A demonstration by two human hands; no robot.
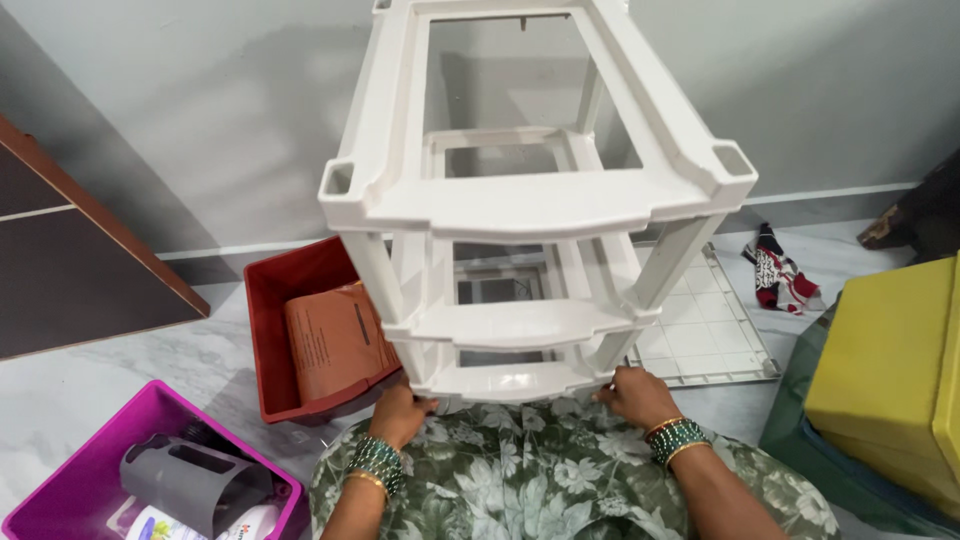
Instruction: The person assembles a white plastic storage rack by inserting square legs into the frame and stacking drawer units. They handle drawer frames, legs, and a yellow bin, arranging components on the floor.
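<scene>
Carefully, the white plastic rack frame [535, 200] was gripped at its lowest tier — left hand [400, 408] and right hand [637, 393], fingers curled closed on it — and was best kept level.

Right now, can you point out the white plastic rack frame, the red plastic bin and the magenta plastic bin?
white plastic rack frame [540, 200], head view, front rail of the top tier.
red plastic bin [268, 330], head view, left inner wall.
magenta plastic bin [80, 450], head view, left inner wall.
</scene>
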